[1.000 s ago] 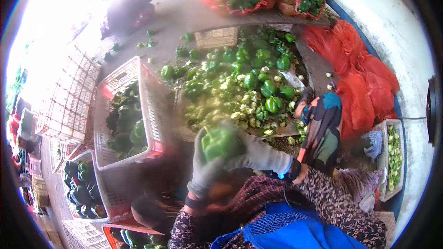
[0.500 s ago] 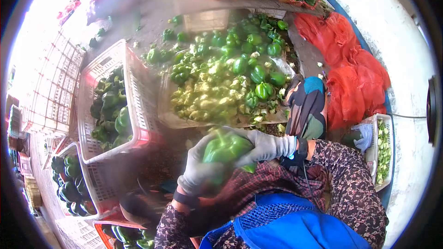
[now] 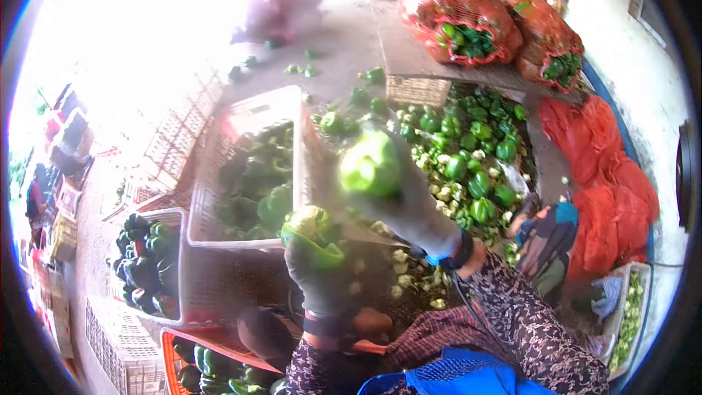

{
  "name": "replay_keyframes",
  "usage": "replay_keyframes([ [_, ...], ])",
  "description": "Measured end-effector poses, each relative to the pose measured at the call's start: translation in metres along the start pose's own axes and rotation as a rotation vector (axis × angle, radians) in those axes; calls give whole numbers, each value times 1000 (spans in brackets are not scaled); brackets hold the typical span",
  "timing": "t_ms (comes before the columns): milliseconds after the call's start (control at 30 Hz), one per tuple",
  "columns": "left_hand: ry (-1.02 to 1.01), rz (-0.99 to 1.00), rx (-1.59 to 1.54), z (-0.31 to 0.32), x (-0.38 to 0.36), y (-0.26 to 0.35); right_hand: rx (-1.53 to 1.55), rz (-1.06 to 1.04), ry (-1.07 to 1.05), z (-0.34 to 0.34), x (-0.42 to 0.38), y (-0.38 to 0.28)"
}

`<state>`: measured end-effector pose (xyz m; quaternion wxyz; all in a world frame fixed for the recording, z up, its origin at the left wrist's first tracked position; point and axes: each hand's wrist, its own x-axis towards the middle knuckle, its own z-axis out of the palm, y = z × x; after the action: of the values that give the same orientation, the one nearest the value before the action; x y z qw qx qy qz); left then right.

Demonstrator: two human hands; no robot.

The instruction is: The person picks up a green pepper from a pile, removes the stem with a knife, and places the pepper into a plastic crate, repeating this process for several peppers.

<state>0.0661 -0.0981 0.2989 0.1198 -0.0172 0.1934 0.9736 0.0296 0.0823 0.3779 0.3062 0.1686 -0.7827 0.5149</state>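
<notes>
Holding a round green bell pepper [image 3: 371,163], the grey-gloved right hand [image 3: 406,194] is curled; the left hand [image 3: 316,274] closes on a pale, knobbly core [image 3: 311,222]. Coring looks done here, but the heaped green peppers [image 3: 479,184] beyond the right grip look uncored. A white plastic crate's rim [image 3: 234,244] crowds the left.

I get a bright view, with glare flooding in from the upper left and burning the far left edge of the floor [image 3: 340,47] to white. It bleaches the tilted crate [image 3: 179,132], and a milky haze veils the large crate [image 3: 298,168]. The right hand [image 3: 417,212] and its green pepper [image 3: 369,164] look blurred to me; the red netting [image 3: 614,190] reads more clearly. My wide lens bows the wall [image 3: 621,58], and black rings the corners.
</notes>
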Motion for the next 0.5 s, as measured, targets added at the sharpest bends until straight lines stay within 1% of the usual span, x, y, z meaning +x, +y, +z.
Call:
replay_keyframes([
  [33,65,64,117,3,-3,5,171,83,-36,26,29,7],
  [67,135,123,231,4,-5,7,-137,-60,-87,50,56,24],
  [100,137,135,230,-3,-1,7,-106,-83,-95,61,77,8],
  [167,155,425,709,-23,11,4,-258,-334,13,99,99,54],
  [200,154,352,489,0,6,12,-211,-204,-145,89,95,36],
  [233,154,363,472,16,2,16,-172,-75,-308,69,85,17],
  [267,157,382,528,28,-1,17,-298,-239,-462,65,69,40],
  [300,159,395,590,33,-3,16,-287,-63,-578,59,48,44],
  [333,87,377,689,13,3,19,-8,144,-561,42,28,15],
  [367,-38,490,834,0,10,15,-18,263,-630,29,13,-5],
  [433,-167,678,1402,-4,11,7,-76,354,-625,19,-14,-8],
  [467,-181,617,1416,2,7,3,-80,369,-612,13,-22,-7],
  [500,-192,602,1414,10,4,-1,-47,434,-569,8,-30,-5],
])
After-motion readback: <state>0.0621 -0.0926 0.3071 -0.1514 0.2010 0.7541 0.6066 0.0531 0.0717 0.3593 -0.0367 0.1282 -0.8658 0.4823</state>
